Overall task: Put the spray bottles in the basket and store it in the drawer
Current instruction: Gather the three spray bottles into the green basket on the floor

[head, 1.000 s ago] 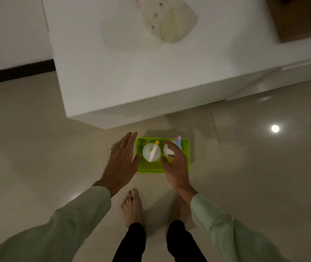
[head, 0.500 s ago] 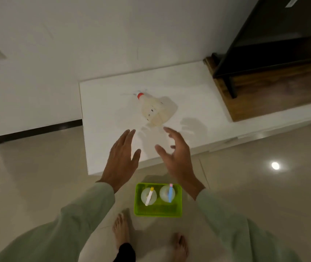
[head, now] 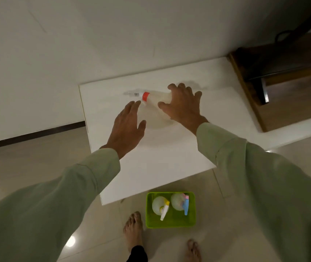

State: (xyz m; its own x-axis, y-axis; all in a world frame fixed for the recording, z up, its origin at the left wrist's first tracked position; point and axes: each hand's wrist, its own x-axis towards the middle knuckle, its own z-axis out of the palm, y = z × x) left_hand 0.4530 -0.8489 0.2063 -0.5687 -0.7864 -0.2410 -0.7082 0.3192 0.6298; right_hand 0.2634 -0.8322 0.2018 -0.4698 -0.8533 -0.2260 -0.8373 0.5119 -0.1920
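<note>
Pale floor tiles (head: 37,167) are spreading wide around us, and we are leaning over the white cabinet top (head: 160,157), its near edge overhanging just beyond the green basket (head: 169,223), which is holding two spray bottles, one yellow-nozzled (head: 159,205), one blue-nozzled (head: 178,201). We are closing our right hand (head: 184,105) around a third, red-collared bottle (head: 150,97) lying near the back wall, fingers curled over it, while our left hand (head: 127,127) is hovering spread apart just beside.

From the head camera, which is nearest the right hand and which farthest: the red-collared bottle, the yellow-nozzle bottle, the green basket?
1. Red-collared bottle, lying on the white top, under the right hand.
2. and 3. Yellow-nozzle bottle and green basket holding it, on the floor: too close to call.
</note>
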